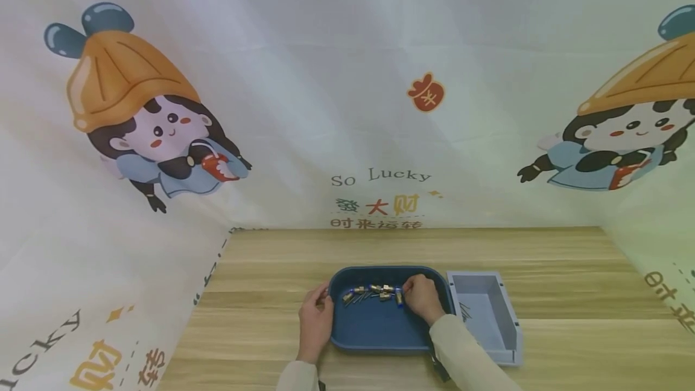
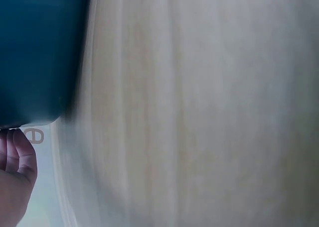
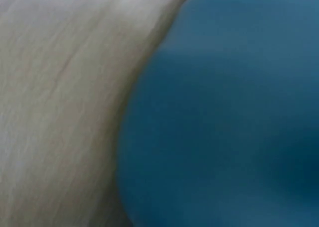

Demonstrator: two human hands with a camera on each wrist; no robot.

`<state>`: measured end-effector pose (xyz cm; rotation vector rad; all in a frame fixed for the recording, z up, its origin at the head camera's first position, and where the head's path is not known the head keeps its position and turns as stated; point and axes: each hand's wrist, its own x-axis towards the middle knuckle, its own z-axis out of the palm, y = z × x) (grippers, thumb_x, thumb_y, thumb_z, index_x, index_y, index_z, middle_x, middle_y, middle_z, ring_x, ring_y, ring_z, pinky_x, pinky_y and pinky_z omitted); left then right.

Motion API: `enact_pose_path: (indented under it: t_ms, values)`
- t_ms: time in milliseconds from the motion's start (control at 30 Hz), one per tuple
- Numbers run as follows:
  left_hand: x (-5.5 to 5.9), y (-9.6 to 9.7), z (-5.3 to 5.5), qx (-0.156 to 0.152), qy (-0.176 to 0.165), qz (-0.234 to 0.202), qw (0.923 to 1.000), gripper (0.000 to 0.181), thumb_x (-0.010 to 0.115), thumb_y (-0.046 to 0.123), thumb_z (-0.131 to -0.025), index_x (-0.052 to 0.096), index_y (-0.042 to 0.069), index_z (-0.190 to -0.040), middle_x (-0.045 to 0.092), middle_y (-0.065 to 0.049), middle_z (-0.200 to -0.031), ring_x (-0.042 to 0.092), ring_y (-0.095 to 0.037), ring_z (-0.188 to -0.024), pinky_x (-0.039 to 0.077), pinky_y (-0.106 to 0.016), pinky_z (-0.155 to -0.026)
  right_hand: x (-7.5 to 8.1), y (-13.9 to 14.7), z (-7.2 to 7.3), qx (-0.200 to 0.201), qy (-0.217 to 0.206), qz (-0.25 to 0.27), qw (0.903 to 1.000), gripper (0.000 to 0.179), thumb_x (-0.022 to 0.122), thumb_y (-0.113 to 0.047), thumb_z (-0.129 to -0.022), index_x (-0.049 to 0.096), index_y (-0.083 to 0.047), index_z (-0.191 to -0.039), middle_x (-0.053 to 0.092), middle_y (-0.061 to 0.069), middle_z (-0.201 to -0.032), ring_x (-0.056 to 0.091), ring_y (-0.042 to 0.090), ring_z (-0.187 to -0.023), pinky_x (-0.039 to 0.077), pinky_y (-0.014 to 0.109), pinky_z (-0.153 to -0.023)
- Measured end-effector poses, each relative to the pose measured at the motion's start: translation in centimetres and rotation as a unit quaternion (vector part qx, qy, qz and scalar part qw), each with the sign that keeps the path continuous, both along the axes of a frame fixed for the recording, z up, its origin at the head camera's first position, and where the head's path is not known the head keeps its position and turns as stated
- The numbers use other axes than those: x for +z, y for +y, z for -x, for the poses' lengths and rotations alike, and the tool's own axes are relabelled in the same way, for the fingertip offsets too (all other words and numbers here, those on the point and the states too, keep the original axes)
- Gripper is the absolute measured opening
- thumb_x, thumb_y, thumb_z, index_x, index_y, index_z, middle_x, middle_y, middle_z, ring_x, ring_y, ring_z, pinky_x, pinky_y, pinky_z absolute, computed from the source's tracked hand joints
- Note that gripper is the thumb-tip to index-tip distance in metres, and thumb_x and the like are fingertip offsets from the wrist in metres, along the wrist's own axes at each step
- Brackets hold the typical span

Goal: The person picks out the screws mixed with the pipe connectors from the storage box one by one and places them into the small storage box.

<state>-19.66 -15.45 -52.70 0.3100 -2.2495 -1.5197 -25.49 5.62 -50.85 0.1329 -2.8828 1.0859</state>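
Note:
A dark blue tray [image 1: 374, 324] lies on the table, with several brass push-in fittings [image 1: 385, 297] with blue collars inside, toward the far side. Thin metal screws or pins [image 1: 359, 298] lie among them. At the tray's left rim, my left hand [image 1: 317, 321] grips the edge; the left wrist view shows its fingers [image 2: 25, 155] against the tray's corner. My right hand [image 1: 425, 299] reaches over the right side of the tray, fingertips down beside the rightmost fittings. Whether a fitting is between those fingertips is too small to tell. Only the blurred tray [image 3: 214, 112] and table show in the right wrist view.
A grey open bin [image 1: 491, 318] stands close against the tray's right side, with several thin metal pieces [image 1: 464, 312] in it. The wood-grain table [image 1: 260, 270] is bounded by printed cloth walls [image 1: 304, 107] at the back and sides.

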Motion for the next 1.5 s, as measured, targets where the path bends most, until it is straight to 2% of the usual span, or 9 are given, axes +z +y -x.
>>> enact_pose_path:
  t_ms: [367, 700, 1000, 1300, 1500]
  values:
    - [0.0, 0.0, -0.1, 0.002, -0.013, 0.0, 0.9999, 0.03, 0.053, 0.0, -0.081, 0.06, 0.003, -0.111, 0.059, -0.009, -0.095, 0.054, -0.018, -0.088, 0.045, -0.028, -0.076, -0.2, -0.5, 0.1, 0.001, -0.021, 0.004, 0.9998, 0.007, 0.061, 0.003, -0.068, 0.064, -0.003, -0.068, 0.062, 0.005, -0.066, 0.054, 0.015, -0.058, 0.046, 0.031, -0.053]
    - [-0.1, 0.0, 0.0, -0.001, -0.01, -0.001, 1.0, 0.031, 0.053, 0.0, -0.081, 0.061, 0.003, -0.11, 0.059, -0.01, -0.095, 0.054, -0.018, -0.088, 0.044, -0.031, -0.078, -0.4, -0.9, 0.1, 0.028, -0.015, 0.017, 0.9994, 0.006, 0.068, 0.001, -0.066, 0.064, -0.002, -0.069, 0.06, 0.001, -0.061, 0.054, 0.011, -0.057, 0.044, 0.027, -0.052]
    - [0.1, 0.1, -0.1, 0.0, -0.015, -0.001, 0.9999, 0.031, 0.053, 0.0, -0.082, 0.061, 0.004, -0.111, 0.059, -0.01, -0.095, 0.054, -0.017, -0.088, 0.046, -0.024, -0.073, -0.4, -1.3, 0.1, 0.033, -0.02, -0.011, 0.9992, 0.01, 0.07, 0.0, -0.064, 0.061, -0.004, -0.062, 0.059, 0.002, -0.061, 0.052, 0.014, -0.057, 0.044, 0.029, -0.054]
    - [-0.1, 0.0, -0.1, -0.002, -0.017, -0.001, 0.9999, 0.031, 0.053, 0.0, -0.082, 0.06, 0.003, -0.111, 0.059, -0.01, -0.095, 0.054, -0.017, -0.088, 0.045, -0.023, -0.073, -0.4, -1.4, -0.2, 0.034, -0.025, -0.015, 0.999, 0.016, 0.063, 0.0, -0.07, 0.06, -0.007, -0.056, 0.057, 0.0, -0.056, 0.048, 0.012, -0.051, 0.04, 0.026, -0.048]
    - [0.1, 0.0, -0.1, 0.002, -0.016, 0.005, 0.9999, 0.031, 0.053, 0.001, -0.081, 0.06, 0.003, -0.111, 0.059, -0.009, -0.094, 0.054, -0.017, -0.088, 0.046, -0.025, -0.075, -0.7, -1.5, -0.1, 0.033, -0.01, -0.01, 0.9993, 0.018, 0.07, -0.005, -0.067, 0.059, -0.008, -0.053, 0.055, -0.002, -0.052, 0.046, 0.01, -0.048, 0.039, 0.024, -0.046]
